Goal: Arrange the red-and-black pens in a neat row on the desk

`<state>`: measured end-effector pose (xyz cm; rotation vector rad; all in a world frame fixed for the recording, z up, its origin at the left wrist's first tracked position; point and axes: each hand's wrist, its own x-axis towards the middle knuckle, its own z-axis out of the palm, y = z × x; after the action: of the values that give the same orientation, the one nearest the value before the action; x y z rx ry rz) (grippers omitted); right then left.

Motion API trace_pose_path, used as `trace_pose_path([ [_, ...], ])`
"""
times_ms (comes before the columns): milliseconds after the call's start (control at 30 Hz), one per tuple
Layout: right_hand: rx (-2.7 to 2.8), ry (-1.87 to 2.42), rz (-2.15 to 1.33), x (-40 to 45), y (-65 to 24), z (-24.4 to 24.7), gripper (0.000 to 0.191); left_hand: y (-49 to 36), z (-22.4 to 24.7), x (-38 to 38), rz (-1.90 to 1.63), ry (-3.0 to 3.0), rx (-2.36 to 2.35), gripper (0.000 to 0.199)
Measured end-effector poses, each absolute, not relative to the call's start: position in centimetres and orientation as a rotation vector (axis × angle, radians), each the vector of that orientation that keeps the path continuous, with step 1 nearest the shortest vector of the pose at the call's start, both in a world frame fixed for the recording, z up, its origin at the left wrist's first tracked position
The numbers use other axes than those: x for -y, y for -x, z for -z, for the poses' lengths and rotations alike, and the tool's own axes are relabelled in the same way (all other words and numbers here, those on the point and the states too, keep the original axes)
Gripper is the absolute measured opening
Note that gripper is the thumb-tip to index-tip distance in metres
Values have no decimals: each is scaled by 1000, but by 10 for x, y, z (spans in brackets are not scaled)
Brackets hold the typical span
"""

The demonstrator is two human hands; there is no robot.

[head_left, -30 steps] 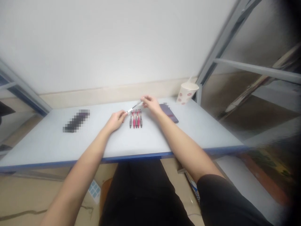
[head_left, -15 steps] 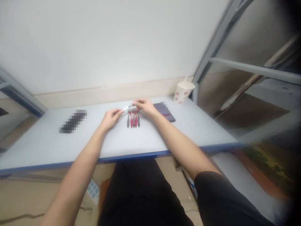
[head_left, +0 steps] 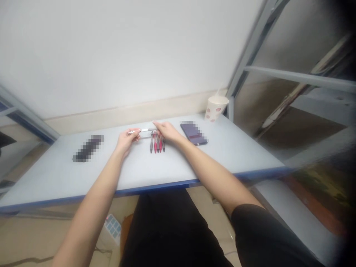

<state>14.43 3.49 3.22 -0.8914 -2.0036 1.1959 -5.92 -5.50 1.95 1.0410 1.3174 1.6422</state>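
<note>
My left hand (head_left: 126, 142) pinches a slim pen (head_left: 144, 130) with a pale, whitish middle, held almost level just above the table. At the pen's other end is my right hand (head_left: 168, 132), its thumb and fingers closing on the grey tip while the index finger reaches out over it. Below the pen, several grey and red pens (head_left: 155, 146) lie side by side in a row, points toward me. Their far ends are partly covered by my right hand and the held pen.
A dark phone-like slab (head_left: 193, 134), partly pixelated, lies right of my right hand. Behind it stands a patterned paper cup (head_left: 215, 109) with a straw. A pixelated black object (head_left: 88, 149) rests on the left. The table (head_left: 167, 171) has a blue front edge and metal posts at its sides.
The held pen has swung from slanting up to the right to nearly level and shifted a little left with my left hand. My right index finger has straightened.
</note>
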Motion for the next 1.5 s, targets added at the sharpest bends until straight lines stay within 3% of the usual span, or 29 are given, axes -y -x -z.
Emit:
trace_pose_path([
  [100, 1939, 794, -1197, -36, -144, -31, 30, 62, -19, 54, -1676, -975, -1305, 42],
  [233, 1949, 715, -1276, -39, -142, -27, 19, 62, -19, 53, -1693, -922, -1290, 41],
  [367, 2016, 781, -1364, -36, -143, -29, 53, 61, -20, 54, -1670, -940, -1256, 42],
  [500, 2015, 704, -1276, -33, -146, -30, 25, 62, -21, 54, -1678, -928, -1259, 39],
  [567, 2073, 696, -1336, -32, -146, -30, 22, 63, -21, 54, -1691, -915, -1263, 38],
  [700, 2171, 778, -1502, -29, -145, -29, 48, 62, -20, 53, -1711, -886, -1253, 37],
  [800, 2115, 729, -1331, -29, -143, -29, 28, 60, -19, 52, -1728, -852, -1252, 35],
  [900, 2079, 703, -1187, -31, -142, -29, 19, 60, -20, 53, -1723, -853, -1244, 35],
  [1000, 2145, 732, -1169, -31, -142, -29, 36, 60, -20, 53, -1718, -872, -1222, 38],
  [1067, 2145, 700, -1121, -30, -143, -31, 25, 61, -20, 52, -1740, -862, -1217, 38],
  [1167, 2175, 644, -983, -27, -144, -33, 39, 62, -19, 52, -1759, -835, -1229, 35],
  [1233, 2270, 662, -935, -26, -145, -34, 15, 62, -20, 52, -1753, -835, -1228, 34],
  [1333, 2334, 703, -890, -26, -144, -34, 36, 62, -21, 53, -1756, -830, -1226, 33],
  [1400, 2289, 682, -856, -26, -144, -32, 20, 62, -21, 53, -1768, -811, -1235, 33],
  [1467, 2262, 664, -826, -26, -144, -32, 31, 62, -22, 52, -1766, -799, -1231, 33],
  [1500, 2275, 669, -816, -25, -144, -32, 26, 62, -22, 52, -1763, -800, -1223, 33],
])
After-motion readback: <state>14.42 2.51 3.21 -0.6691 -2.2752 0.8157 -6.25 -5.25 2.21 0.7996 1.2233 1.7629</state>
